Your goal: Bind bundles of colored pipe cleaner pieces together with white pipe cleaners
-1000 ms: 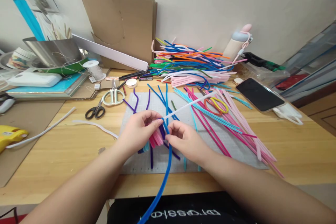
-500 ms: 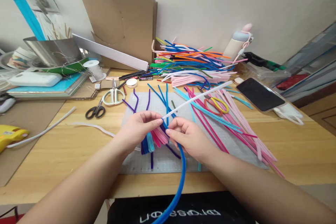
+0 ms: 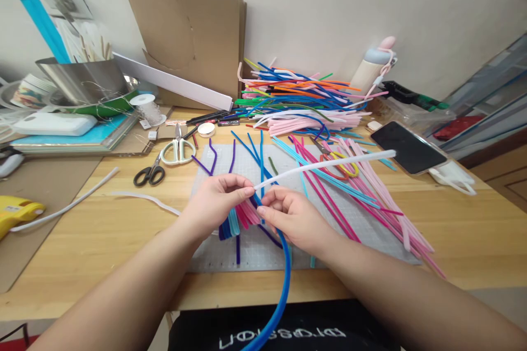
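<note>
Left hand (image 3: 214, 204) fingers gripping bundle (image 3: 242, 215); right hand (image 3: 293, 218) fingers pinching blue stem (image 3: 285, 269).
Risk: bundle springing apart under slack pinch.

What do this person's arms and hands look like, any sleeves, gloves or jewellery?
Both forearms are bare to the picture's edge, with no sleeves showing. The left hand and right hand wear no gloves, and no ring, watch or bracelet shows. A black garment with white lettering shows at the bottom.
</note>
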### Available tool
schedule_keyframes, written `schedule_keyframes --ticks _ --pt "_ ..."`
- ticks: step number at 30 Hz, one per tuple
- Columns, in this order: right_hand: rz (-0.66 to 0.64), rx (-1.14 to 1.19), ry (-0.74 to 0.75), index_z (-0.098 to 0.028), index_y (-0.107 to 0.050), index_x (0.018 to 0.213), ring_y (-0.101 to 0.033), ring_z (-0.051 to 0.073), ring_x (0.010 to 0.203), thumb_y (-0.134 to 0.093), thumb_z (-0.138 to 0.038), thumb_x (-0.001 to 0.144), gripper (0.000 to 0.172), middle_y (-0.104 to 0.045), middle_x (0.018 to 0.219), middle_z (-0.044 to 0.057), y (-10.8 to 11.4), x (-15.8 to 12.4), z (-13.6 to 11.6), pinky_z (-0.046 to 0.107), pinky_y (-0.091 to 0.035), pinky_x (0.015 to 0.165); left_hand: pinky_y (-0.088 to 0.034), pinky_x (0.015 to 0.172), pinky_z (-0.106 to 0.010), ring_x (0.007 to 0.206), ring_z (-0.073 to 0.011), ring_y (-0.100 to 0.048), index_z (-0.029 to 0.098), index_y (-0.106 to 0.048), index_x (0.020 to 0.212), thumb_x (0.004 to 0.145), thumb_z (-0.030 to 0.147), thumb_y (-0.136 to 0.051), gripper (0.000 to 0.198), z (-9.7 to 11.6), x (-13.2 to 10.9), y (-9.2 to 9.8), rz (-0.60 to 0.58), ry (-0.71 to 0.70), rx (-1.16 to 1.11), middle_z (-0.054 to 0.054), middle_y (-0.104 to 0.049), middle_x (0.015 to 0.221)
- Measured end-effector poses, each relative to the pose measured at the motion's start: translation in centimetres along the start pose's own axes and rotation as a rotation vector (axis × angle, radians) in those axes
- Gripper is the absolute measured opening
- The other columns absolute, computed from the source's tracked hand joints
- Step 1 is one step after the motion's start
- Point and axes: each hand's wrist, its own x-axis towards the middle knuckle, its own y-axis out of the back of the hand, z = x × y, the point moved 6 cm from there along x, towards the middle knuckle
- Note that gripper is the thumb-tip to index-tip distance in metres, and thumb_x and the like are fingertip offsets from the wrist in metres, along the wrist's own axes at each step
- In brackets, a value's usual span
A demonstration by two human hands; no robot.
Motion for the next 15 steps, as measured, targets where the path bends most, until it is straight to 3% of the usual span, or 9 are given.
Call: schedule_keyframes --ticks 11,15 --pt "-0.030 -0.004 -0.015 -0.020 -0.047 0.079 -0.037 0.006 0.036 -0.059 -0.028 0.077 0.015 -0.049 0.046 -0.010 -0.10 -0.05 0.21 0.017 -0.028 0.035 -0.041 0.056 -0.020 0.060 -0.0107 -0.051 0.015 -0.065 0.070 0.070 0.030 -0.068 0.014 0.19 -0.08 0.00 0.002 -0.101 0.115 0.000 -0.060 0.066" --pt "-0.081 0.018 -0.038 -0.020 -0.047 0.083 -0.037 0.005 0.035 -0.062 -0.027 0.076 0.019 -0.048 0.046 -0.011 -0.18 -0.07 0.19 0.016 -0.027 0.035 -0.040 0.053 -0.020 0.055 -0.0097 -0.051 0.016 -0.064 0.068 0.068 0.031 -0.069 0.016 0.05 -0.10 0.18 0.011 -0.070 0.062 0.001 -0.060 0.063"
